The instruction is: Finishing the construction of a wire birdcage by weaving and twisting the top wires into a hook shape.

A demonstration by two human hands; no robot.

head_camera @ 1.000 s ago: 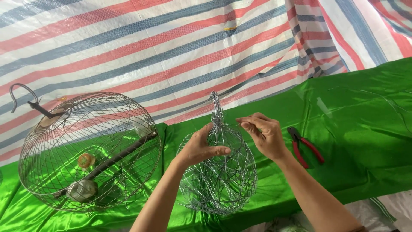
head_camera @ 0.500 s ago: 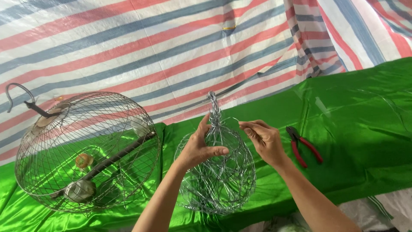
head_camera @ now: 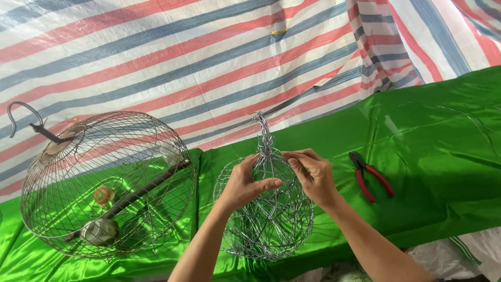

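Observation:
A small round cage of bent silver wire (head_camera: pixel 271 224) stands upright on the green cloth (head_camera: pixel 428 156), its wires twisted into a loop at the top. My left hand (head_camera: pixel 245 183) grips the upper left side of this wire cage, thumb pointing right. My right hand (head_camera: pixel 312 175) pinches wires on its upper right side, just below the twisted loop.
A larger finished round birdcage (head_camera: pixel 104 183) with a hook, a dark perch and small cups lies tilted at the left. Red-handled pliers (head_camera: pixel 369 175) lie on the cloth to the right of my hands. A striped tarp (head_camera: pixel 182 62) hangs behind.
The view has shifted slightly. Both hands stay on the top of the small wire cage, and my right fingers have moved closer to the twisted neck.

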